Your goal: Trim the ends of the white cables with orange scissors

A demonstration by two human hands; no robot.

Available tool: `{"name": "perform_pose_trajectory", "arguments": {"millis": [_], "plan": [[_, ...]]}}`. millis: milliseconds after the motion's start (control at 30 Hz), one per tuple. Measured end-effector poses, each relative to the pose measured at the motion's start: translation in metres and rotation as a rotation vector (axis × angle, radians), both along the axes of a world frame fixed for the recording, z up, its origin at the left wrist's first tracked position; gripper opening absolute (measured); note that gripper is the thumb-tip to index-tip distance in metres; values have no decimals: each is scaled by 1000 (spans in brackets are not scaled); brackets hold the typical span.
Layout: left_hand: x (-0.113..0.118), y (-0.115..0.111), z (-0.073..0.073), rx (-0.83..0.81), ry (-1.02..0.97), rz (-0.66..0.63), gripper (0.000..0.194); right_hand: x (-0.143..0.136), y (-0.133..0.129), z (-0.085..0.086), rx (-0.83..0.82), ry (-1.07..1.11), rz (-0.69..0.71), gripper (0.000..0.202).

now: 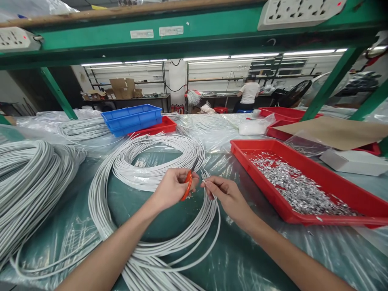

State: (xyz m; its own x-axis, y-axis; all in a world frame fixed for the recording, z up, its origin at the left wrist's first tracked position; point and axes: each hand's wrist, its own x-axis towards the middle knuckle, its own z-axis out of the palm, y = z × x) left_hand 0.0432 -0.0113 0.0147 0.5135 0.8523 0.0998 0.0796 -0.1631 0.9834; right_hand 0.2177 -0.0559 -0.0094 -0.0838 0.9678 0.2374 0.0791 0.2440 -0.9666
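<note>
My left hand [177, 184] is closed around orange-handled scissors [188, 186], whose dark blades point up and away from me. Just to its right, my right hand [222, 192] pinches the end of a white cable [217, 218]. Both hands are over the right side of a large loop of white cables [100, 198] on the table. Behind them lies a second round coil of white cables [136, 178]. Several cable ends stick up beside my right fingertips. Small pale scraps lie on the table below the scissors.
A red tray [291, 216] of small silvery metal parts [297, 186] stands at the right. Thick cable bundles [30, 194] fill the left side. Farther back are a blue bin [133, 117], a cardboard sheet [333, 131] and a green overhead frame [212, 24]. A person [250, 93] is in the background.
</note>
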Motion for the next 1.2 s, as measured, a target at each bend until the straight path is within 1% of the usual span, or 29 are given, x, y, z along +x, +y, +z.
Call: {"name": "perform_pose_trajectory", "arguments": {"millis": [133,300,467,567,633,800,867,967,1200], "plan": [[1,-1,-2,-29,-19,-32,18,-2,-3,4,-38,26,42,35],[2,-5,1,-10,-39,-46,10,-3,-4,4,-41,18,37,37],[3,-3,-3,22,-48,-36,6,-3,-3,2,-25,-23,35,38],[3,-2,-6,39,-76,-39,5,-4,-3,-1,4,-42,20,35],[3,-3,-7,47,-84,-44,4,-5,-4,-3,18,-35,-12,29],[3,-5,-5,65,-77,-53,2,-8,-10,-3,107,-91,-177,22],[3,-5,-4,70,-70,-52,3,-8,-10,-3,129,-101,-198,21],[3,-5,-4,83,-46,-42,5,-7,-9,-4,114,-82,-179,21],[3,-7,-2,88,-44,-80,6,-5,-6,-5,48,-35,-78,23]]}}
